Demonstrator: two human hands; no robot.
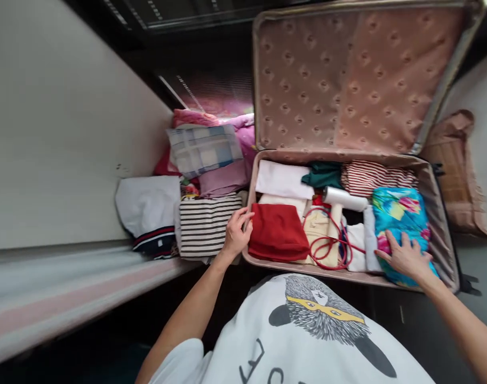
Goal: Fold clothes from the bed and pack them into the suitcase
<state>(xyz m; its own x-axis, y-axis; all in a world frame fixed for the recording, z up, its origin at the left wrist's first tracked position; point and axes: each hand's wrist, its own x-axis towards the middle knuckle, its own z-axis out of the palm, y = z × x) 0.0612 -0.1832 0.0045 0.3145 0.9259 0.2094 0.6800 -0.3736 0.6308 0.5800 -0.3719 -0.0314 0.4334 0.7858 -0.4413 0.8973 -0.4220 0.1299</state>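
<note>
An open suitcase (335, 271) lies in front of me, packed with folded clothes. My left hand (238, 233) is at its left rim, fingers curled over the edge, the tips close to a folded red garment (279, 232). On the right side, my right hand (409, 256) lies with spread fingers on a folded blue floral garment (399, 205). Between them a white hair dryer (345, 199) with a red cord (349, 242) rests on the clothes. Behind these are a white folded cloth (284, 180), a dark green cloth (325, 175) and a red-and-white striped garment (377, 177).
Left of the suitcase are piled clothes: a black-and-white striped one (205, 224), a white one (149, 205) and a plaid one (207, 149). The raised patterned lid (339, 80) stands behind. A brown package (459, 176) is at the right, a pale panel (67, 117) at the left.
</note>
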